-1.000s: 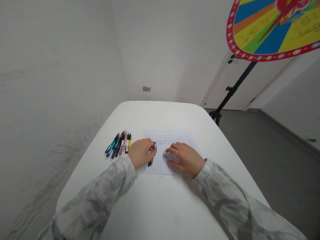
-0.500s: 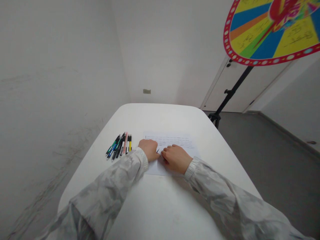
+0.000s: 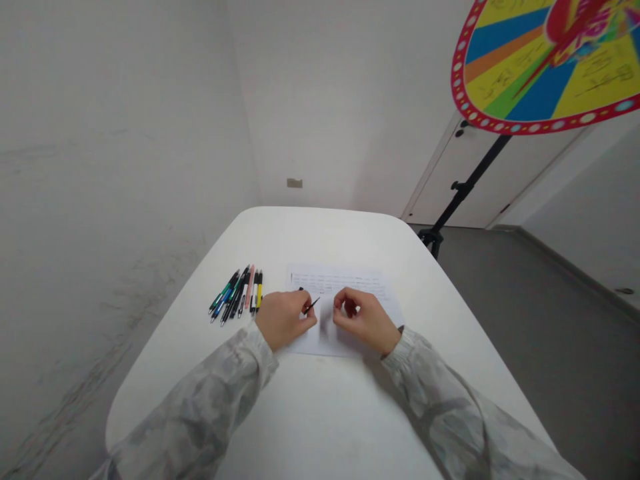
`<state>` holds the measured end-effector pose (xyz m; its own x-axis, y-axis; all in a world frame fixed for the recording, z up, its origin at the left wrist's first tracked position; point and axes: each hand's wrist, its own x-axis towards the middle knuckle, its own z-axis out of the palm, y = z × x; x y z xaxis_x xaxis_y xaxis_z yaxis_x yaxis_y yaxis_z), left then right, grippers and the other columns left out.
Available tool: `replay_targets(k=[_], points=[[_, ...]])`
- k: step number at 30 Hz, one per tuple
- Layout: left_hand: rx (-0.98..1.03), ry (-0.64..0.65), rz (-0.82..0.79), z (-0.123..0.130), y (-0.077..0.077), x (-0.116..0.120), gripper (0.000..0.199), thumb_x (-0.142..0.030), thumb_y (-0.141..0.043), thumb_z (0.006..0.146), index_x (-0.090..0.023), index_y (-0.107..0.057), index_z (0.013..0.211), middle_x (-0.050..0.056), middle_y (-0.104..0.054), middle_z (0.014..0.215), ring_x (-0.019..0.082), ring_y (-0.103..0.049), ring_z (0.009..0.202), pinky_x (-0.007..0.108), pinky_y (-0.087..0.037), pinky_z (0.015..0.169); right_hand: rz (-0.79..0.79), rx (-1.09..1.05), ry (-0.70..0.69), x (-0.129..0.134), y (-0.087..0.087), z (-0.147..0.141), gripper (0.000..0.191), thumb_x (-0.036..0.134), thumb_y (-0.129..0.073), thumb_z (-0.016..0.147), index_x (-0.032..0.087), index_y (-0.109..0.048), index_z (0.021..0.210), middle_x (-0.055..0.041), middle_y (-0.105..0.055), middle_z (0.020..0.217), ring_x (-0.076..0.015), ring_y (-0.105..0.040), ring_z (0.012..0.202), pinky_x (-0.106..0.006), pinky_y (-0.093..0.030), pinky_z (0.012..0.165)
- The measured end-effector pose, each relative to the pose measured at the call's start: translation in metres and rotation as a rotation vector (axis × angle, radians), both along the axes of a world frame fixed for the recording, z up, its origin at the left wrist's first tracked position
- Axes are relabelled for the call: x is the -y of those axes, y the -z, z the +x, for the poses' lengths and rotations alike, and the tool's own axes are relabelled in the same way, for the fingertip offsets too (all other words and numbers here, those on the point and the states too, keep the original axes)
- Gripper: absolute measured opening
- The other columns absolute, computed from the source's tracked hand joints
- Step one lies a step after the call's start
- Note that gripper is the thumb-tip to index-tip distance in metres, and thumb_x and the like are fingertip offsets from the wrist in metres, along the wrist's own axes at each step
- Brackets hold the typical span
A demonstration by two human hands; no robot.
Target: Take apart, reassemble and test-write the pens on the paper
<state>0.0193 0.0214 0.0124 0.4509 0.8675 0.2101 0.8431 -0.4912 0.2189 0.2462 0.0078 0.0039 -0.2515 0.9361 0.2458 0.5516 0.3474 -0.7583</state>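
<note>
A sheet of paper [image 3: 320, 345] with lines of handwriting on its upper part lies on the white table. Over its left side, my left hand [image 3: 286, 317] is closed on a thin dark pen part [image 3: 313, 305], its tip pointing up and right. My right hand [image 3: 364, 317] is over the right side of the sheet, thumb and index finger curled together in a pinch; whatever is between them is too small to make out. Several pens [image 3: 235, 293] lie in a bunch just left of my left hand.
The white table [image 3: 320, 240] has rounded corners and stands near a scuffed wall on the left. A colourful prize wheel [image 3: 530, 73] on a black tripod stand [image 3: 465, 190] is beyond the table at the right, before a door.
My hands have moved apart, the left one leftward and the right one slightly right. More of the dark pen part shows in my left hand. The view has shifted slightly.
</note>
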Motion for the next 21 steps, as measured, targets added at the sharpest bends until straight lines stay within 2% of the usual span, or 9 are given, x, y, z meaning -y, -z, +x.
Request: replay_targets(k=[5,9,12,16,21], points=[[0.049,0.167,0.156,-0.016,0.021,0.007,0.019,-0.032,-0.057,0.099,-0.023,-0.073,0.096,0.005,-0.075,0.083,0.023,-0.071,0.081,0.037,-0.051,0.076,-0.098,-0.299,0.063,0.006,0.022,-0.007,0.007,0.026,-0.066,0.079,0.022,-0.063,0.084,0.0041,-0.055,0.066,-0.0124,-0.046,0.059,-0.025,-0.037,0.055],[0.057,0.264,0.223,-0.019,0.029,0.008,0.022,-0.029,-0.053,0.102,-0.023,-0.073,0.096,0.004,-0.075,0.081,0.021,-0.07,0.078,0.037,-0.049,0.073,-0.141,-0.434,0.115,0.01,0.034,-0.008,0.011,0.03,-0.069,0.079,0.022,-0.063,0.083,0.005,-0.052,0.063,-0.0116,-0.043,0.055,-0.025,-0.036,0.053],[0.082,0.329,0.331,-0.016,0.034,0.007,0.019,-0.026,-0.055,0.101,-0.022,-0.071,0.092,0.003,-0.073,0.078,0.019,-0.068,0.073,0.036,-0.048,0.068,-0.158,-0.511,0.121,0.01,0.038,-0.009,0.013,0.032,-0.071,0.079,0.022,-0.063,0.084,0.0043,-0.056,0.062,-0.012,-0.048,0.054,-0.025,-0.039,0.053],[0.156,0.387,0.497,-0.013,0.037,0.005,0.014,-0.02,-0.059,0.098,-0.02,-0.068,0.087,0.0,-0.069,0.072,0.017,-0.065,0.066,0.037,-0.046,0.062,-0.186,-0.581,0.062,0.011,0.04,-0.009,0.014,0.031,-0.074,0.081,0.021,-0.065,0.086,-0.0015,-0.07,0.069,-0.0146,-0.061,0.06,-0.026,-0.046,0.056],[0.19,0.413,0.542,-0.014,0.031,0.003,0.014,-0.02,-0.059,0.101,-0.02,-0.068,0.089,0.0,-0.07,0.072,0.017,-0.066,0.066,0.036,-0.047,0.061,-0.218,-0.642,-0.004,0.011,0.042,-0.009,0.016,0.033,-0.075,0.086,0.02,-0.067,0.091,-0.0055,-0.078,0.075,-0.0126,-0.059,0.052,-0.025,-0.044,0.048]])
